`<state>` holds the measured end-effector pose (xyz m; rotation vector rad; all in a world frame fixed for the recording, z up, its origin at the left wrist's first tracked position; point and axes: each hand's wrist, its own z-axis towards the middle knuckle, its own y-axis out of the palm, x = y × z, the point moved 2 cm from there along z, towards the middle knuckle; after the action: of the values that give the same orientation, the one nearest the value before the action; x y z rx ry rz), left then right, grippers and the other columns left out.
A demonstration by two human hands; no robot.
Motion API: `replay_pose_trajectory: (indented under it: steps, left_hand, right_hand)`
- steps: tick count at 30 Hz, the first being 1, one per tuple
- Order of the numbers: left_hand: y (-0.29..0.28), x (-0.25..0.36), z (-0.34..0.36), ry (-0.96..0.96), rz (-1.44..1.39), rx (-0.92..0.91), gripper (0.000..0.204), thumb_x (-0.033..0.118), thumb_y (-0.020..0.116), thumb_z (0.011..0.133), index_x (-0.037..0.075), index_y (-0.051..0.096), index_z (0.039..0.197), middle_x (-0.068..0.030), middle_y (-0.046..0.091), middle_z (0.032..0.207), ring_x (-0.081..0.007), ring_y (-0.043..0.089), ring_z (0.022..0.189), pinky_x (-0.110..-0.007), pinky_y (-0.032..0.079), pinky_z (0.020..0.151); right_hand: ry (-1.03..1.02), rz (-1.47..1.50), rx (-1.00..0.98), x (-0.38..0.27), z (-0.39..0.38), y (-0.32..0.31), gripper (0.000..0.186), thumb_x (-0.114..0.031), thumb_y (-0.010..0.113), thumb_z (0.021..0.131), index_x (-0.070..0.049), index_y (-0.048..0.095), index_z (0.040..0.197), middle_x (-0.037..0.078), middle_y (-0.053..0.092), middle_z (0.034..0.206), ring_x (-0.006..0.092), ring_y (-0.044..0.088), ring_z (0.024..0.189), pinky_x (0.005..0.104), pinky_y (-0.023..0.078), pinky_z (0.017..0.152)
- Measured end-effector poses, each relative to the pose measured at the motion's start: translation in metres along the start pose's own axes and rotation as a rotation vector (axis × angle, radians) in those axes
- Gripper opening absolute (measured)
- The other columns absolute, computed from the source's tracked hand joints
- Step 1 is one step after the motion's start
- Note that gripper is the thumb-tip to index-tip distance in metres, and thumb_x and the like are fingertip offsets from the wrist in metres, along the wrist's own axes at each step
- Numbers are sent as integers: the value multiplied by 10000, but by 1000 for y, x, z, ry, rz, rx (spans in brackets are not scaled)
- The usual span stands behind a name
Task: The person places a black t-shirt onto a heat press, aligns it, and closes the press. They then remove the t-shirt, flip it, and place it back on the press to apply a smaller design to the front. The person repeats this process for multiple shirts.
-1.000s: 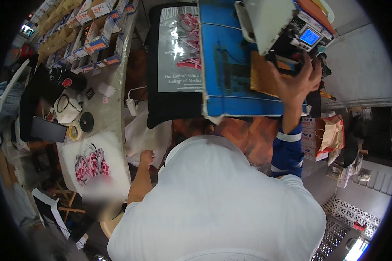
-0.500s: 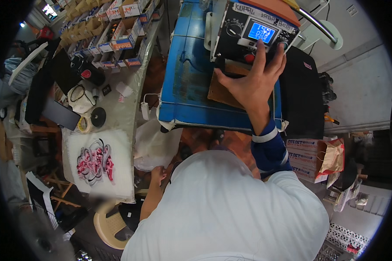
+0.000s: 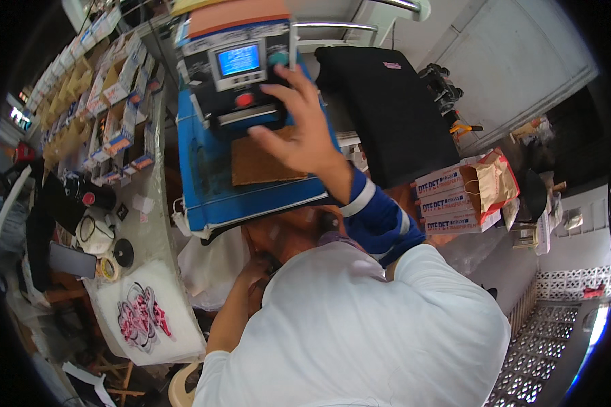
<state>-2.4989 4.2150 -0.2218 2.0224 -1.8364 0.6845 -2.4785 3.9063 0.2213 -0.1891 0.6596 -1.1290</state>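
My right hand (image 3: 298, 125) is raised over the heat press's control box (image 3: 237, 57), fingers apart and bent, a fingertip at the green knob (image 3: 278, 60) right of the lit screen. The box sits on a blue press platen (image 3: 203, 203) with a brown board (image 3: 254, 169) on it. A black padded platen (image 3: 376, 108) lies to the right. My left hand (image 3: 254, 270) hangs low beside my body, near pale plastic sheeting (image 3: 210, 268); its fingers are blurred in shadow.
Stacked open cartons (image 3: 115, 108) fill the left bench, which also holds a tablet (image 3: 71, 261), tape roll (image 3: 107, 268) and sheet with pink graphic (image 3: 142, 319). Long boxes (image 3: 444, 203) and a paper bag (image 3: 495, 183) stand right; a chair (image 3: 180, 383) is at bottom.
The blue platen and control box have swung left over the grey printed item, exposing the black platen at right. My right hand moved left with them; the view shifted.
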Motion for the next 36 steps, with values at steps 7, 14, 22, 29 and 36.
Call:
replay_pose_trajectory:
  steps: [7, 14, 22, 29, 36]
  left_hand:
    - [133, 281, 56, 419, -296, -216, 464, 405, 536, 1040, 134, 509, 1415, -72, 607, 1324, -217, 607, 1173, -405, 527, 952]
    - [179, 414, 46, 536, -1185, 153, 378, 334, 546, 1054, 102, 540, 1351, -87, 616, 1290, -249, 576, 1238, -451, 519, 1003]
    - [147, 554, 1, 927, -1260, 42, 682, 596, 418, 1045, 51, 506, 1445, -145, 562, 1440, -289, 514, 1352, -492, 357, 1179]
    - [134, 614, 53, 1019, -1236, -120, 777, 604, 330, 1062, -26, 405, 1511, -207, 496, 1504, -345, 534, 1342, -481, 445, 1129]
    - [219, 639, -76, 1041, 191, 675, 474, 430, 705, 922, 50, 713, 1205, -145, 665, 1309, -296, 603, 1231, -409, 453, 1083]
  right_hand:
    - [428, 18, -194, 144, -127, -126, 150, -96, 725, 864, -12, 724, 989, 163, 721, 949, 330, 711, 864, 368, 564, 770]
    - [77, -68, -317, 177, -206, -215, 294, -154, 758, 767, -49, 697, 1035, 152, 702, 1000, 377, 649, 1012, 449, 520, 849]
    - [225, 225, -219, 244, -110, -322, 320, -18, 666, 718, -13, 676, 1038, 208, 685, 924, 424, 666, 874, 472, 546, 748]
    - [-185, 1048, -1047, 172, -89, -462, 352, -118, 802, 761, 3, 689, 1072, 173, 720, 947, 378, 702, 904, 433, 565, 783]
    - [1152, 1514, -306, 277, -139, -452, 845, -723, 496, 944, 50, 591, 1273, 183, 703, 1120, 310, 699, 1045, 464, 565, 941]
